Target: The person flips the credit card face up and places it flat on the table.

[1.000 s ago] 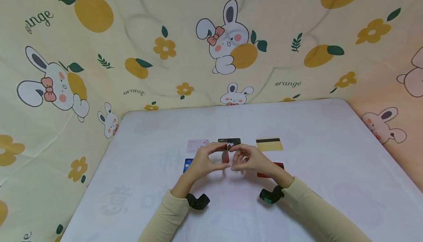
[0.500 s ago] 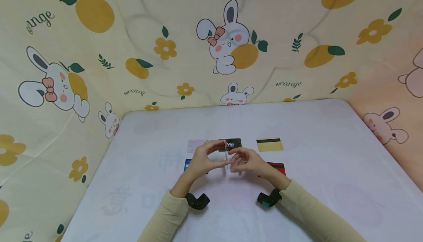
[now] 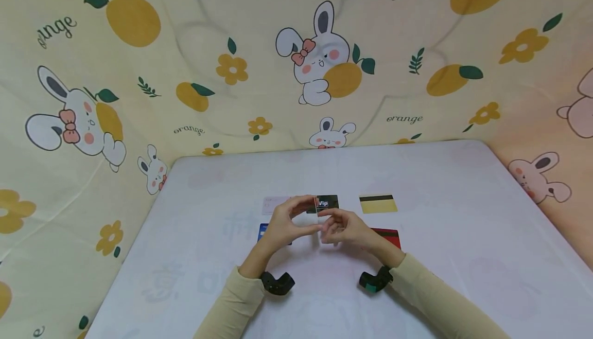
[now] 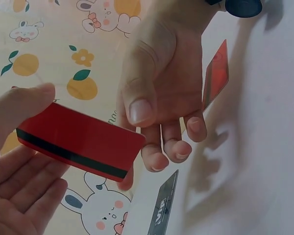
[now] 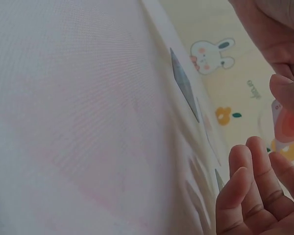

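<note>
The left hand [image 3: 281, 226], at the centre of the head frame, is clamped on the red card [image 4: 81, 139], pinching it between thumb and fingers. The card appears nearly edge-on there; in the left wrist frame it lies left of centre, tilted down to the right, with a dark stripe along its lower part. The right hand [image 3: 345, 226], just right of the card, holds its thumb and fingers apart. Its index finger is beside the card's edge; contact cannot be determined.

Behind the hands, in the middle of the head frame, a pale pink card [image 3: 274, 205], a black card [image 3: 330, 201] marked "Vip" and a gold card [image 3: 378, 204] lie in a row, left to right. A blue card [image 3: 262, 230] is partly hidden by the left hand; a second red card [image 3: 391, 237] is partly hidden by the right forearm. All five rest on the white table [image 3: 445, 200]
</note>
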A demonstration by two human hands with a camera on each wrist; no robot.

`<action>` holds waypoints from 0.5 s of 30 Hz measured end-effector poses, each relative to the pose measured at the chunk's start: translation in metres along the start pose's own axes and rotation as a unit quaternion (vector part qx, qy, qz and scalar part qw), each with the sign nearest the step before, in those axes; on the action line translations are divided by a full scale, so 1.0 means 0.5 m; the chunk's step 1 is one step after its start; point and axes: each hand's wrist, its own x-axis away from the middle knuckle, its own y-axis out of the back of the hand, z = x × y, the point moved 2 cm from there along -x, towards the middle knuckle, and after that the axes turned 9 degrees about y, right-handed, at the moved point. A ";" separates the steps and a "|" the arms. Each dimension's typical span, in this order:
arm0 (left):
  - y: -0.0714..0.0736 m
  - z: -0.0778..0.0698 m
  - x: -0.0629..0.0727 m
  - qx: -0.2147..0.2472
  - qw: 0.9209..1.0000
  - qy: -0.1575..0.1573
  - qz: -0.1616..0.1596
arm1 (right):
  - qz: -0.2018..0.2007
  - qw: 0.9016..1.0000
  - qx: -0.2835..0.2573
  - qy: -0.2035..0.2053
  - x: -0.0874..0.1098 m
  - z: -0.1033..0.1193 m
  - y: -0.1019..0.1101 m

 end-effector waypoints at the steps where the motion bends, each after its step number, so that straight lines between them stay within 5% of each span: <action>1: -0.001 0.000 0.000 0.001 1.000 0.000 0.001 | 0.001 1.000 0.000 0.000 0.000 0.000 -0.001; 15: 0.002 0.003 0.001 0.005 1.000 0.007 0.015 | 0.000 1.000 -0.001 0.013 -0.001 0.002 -0.003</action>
